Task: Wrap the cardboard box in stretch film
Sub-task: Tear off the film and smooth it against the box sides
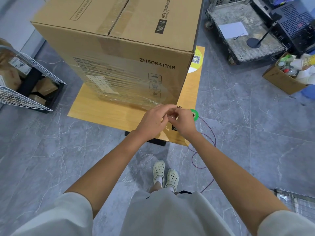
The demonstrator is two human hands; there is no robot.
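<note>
A large cardboard box (pixel 119 53) marked AIR CUSHION stands on a low wooden board (pixel 102 111). Clear stretch film (pixel 122 92) covers the lower part of its front face, and a bunched strand of it runs to my hands at the box's near right corner. My left hand (pixel 153 120) and my right hand (pixel 185 122) meet there with curled fingers, pinching the film between them. The green end of the film roll (pixel 195 114) peeks out just behind my right hand. I cannot tell whether that hand also holds the roll.
A white wire rack (pixel 25 97) and a black crate of cartons stand at the left. A grey trolley (pixel 247 40) and a small box of rubbish (pixel 286 77) are at the right. A purple cable (pixel 209 138) loops on the tiled floor near my feet (pixel 165 174).
</note>
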